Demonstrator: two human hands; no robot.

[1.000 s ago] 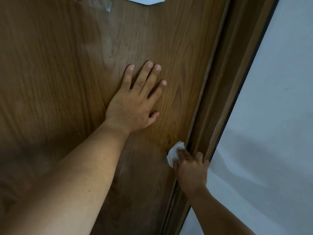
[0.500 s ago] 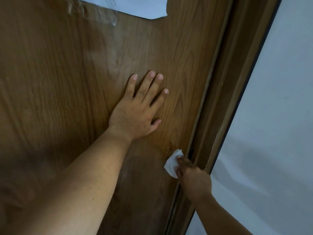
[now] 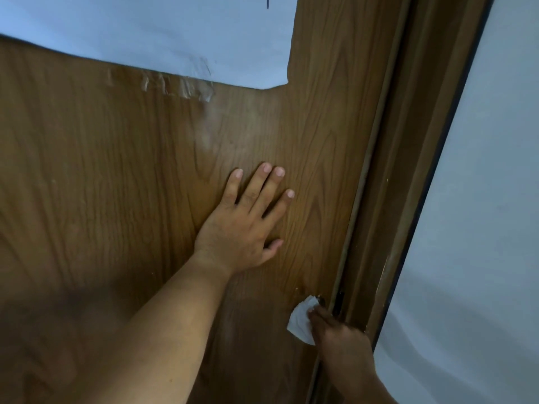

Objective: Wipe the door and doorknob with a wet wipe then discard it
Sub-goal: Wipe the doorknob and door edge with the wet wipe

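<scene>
The left hand lies flat on the brown wooden door, its fingers spread wide and pointing up, holding nothing. Below and to the right of those fingers, the right hand pinches a crumpled white wet wipe against the door, just beside the door frame. The wipe sticks out left of the right fingers. Above the left fingers, a sheet of white paper is taped to the door.
</scene>
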